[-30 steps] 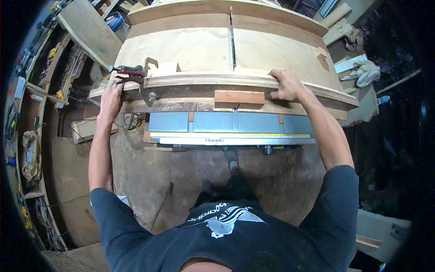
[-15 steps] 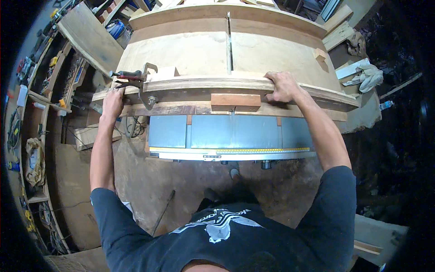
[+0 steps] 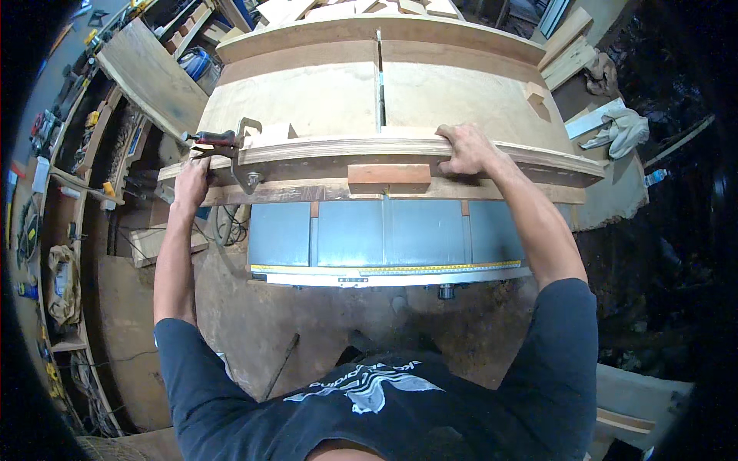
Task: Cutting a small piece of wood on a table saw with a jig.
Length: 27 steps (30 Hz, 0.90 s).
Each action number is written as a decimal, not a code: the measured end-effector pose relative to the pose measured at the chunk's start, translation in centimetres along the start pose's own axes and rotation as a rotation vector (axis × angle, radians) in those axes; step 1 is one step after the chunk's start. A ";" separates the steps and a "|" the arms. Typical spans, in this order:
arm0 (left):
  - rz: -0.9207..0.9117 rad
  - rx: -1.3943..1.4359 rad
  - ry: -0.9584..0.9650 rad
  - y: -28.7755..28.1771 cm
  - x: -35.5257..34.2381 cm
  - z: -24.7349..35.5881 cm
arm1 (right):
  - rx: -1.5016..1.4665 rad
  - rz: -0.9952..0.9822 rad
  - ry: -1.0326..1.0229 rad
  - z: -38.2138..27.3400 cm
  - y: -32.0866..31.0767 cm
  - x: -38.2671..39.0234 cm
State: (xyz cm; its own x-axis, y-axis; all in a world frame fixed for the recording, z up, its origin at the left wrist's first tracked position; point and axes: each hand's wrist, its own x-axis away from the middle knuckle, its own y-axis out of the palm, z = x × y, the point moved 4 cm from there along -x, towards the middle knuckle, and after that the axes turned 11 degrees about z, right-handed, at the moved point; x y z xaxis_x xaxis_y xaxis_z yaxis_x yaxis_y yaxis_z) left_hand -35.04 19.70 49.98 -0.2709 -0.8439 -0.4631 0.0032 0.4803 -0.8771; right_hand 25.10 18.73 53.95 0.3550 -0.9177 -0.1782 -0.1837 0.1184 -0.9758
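Observation:
A plywood crosscut sled (image 3: 307, 98) lies on a table saw (image 3: 350, 234) with a blue-grey top. My left hand (image 3: 191, 183) is closed around the left end of the sled's thick near fence (image 3: 323, 148), its fingertips mostly hidden. Right beside it, a bar clamp (image 3: 244, 160) with a dark and red handle is fixed over that fence, next to a pale wood block (image 3: 278, 131). Right of centre, my right hand (image 3: 469, 150) grips the fence with fingers over its top edge. Between the hands, a reddish wood block (image 3: 388, 178) sits against the fence's near face.
A saw slot (image 3: 380, 84) runs through the sled base to the tall far fence (image 3: 453, 34). A small wood block (image 3: 535, 94) sits at the base's right. The saw's front rail (image 3: 384, 271) carries a yellow scale. Tool shelves (image 3: 69, 230) stand left; a pale cloth (image 3: 624, 131) lies right.
The sled has slid slightly away from me, with a bit more of the blue-grey saw top showing before it. Both hands keep their hold on the fence. The view has shifted a little.

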 end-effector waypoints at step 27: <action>0.613 0.362 -0.436 -3.8 10.5 6.9 | 0.011 0.067 0.003 0.8 0.1 1.5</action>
State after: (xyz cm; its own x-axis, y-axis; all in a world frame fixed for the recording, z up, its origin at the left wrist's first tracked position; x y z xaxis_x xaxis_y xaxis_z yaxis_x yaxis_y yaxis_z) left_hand -31.30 7.34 47.61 0.2761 -0.5107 -0.8142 0.3585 0.8407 -0.4058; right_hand 26.34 17.68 53.53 0.3390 -0.9088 -0.2431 -0.1974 0.1840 -0.9629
